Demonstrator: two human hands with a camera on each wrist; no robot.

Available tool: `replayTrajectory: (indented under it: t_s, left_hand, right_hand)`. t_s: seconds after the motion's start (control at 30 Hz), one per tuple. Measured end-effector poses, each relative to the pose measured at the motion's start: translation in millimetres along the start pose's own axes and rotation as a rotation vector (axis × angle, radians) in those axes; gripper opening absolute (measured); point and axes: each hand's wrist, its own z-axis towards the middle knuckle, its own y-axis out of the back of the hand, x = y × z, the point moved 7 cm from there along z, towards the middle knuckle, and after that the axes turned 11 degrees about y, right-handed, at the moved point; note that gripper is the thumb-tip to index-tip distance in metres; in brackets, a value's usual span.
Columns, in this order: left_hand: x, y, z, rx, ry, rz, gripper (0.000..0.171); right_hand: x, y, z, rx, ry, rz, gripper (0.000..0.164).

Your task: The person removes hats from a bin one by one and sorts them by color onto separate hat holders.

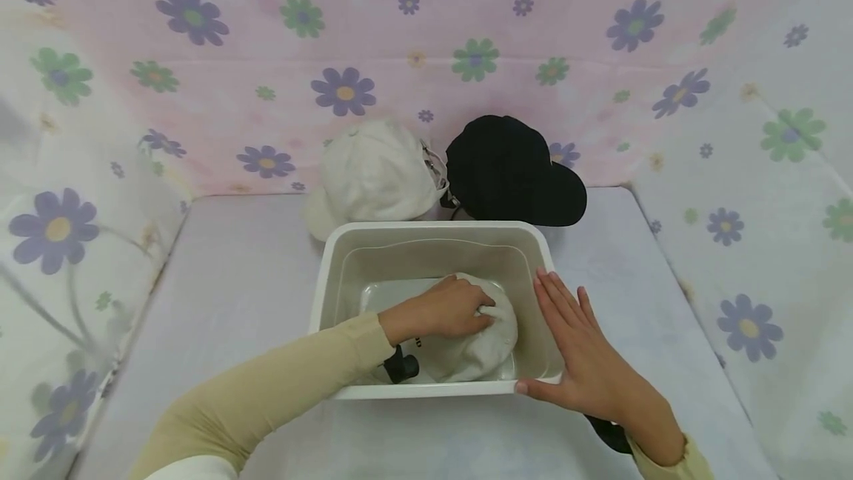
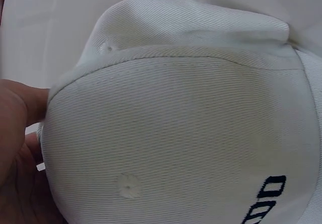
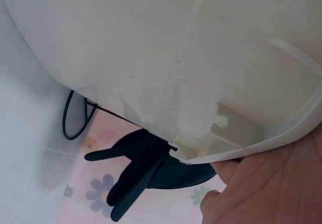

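A white cap lies in the right half of a pale plastic bin. My left hand reaches in over the bin's near left side and pinches the cap's fabric. Up close in the left wrist view, the cap shows stitched eyelets and dark embroidered lettering, with thumb and finger at its left edge. My right hand lies with straight fingers along the bin's right rim, its thumb at the near right corner. In the right wrist view the palm is against the rim, beside the bin's outer wall.
Behind the bin, another white cap sits on the left, brim to the left. Beside it a black cap has its brim to the right. A flower-print cloth rises at the back and sides of the pale table.
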Motion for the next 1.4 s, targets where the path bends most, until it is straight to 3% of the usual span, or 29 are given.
replayTrajectory:
  t_s: [0.23,0.43,0.6,1.13,1.3,1.4]
  left_hand:
    - [-0.2,1.7,-0.7,-0.023,-0.029,-0.011,0.034]
    - [4.3,2.7,-8.4,0.068,0.058,0.058,0.046]
    - [3.5,3.5,-11.9,0.106,0.047,0.064,0.038]
    - [-0.6,17.5,-13.1,0.034,0.004,-0.061,0.021]
    - [-2.9,25.0,-18.9,0.008,0.004,-0.11,0.023]
    - [-2.7,28.2,-20.5,-0.009,0.015,-0.115,0.033]
  right_hand:
    - [-0.9,-0.4,-0.6,0.0,-0.006,0.002,0.123]
    - [-1.6,-0.5,-0.2,0.007,-0.018,0.007,0.124]
    - [-2.1,-1.3,-0.2,0.016,-0.044,0.026,0.125]
    - [-2.3,-2.0,-0.1,0.017,-0.034,0.038,0.125]
    - [-2.4,-1.7,0.3,0.022,-0.038,0.036,0.125]
    - [-2.5,-1.5,0.2,0.024,-0.047,0.034,0.125]
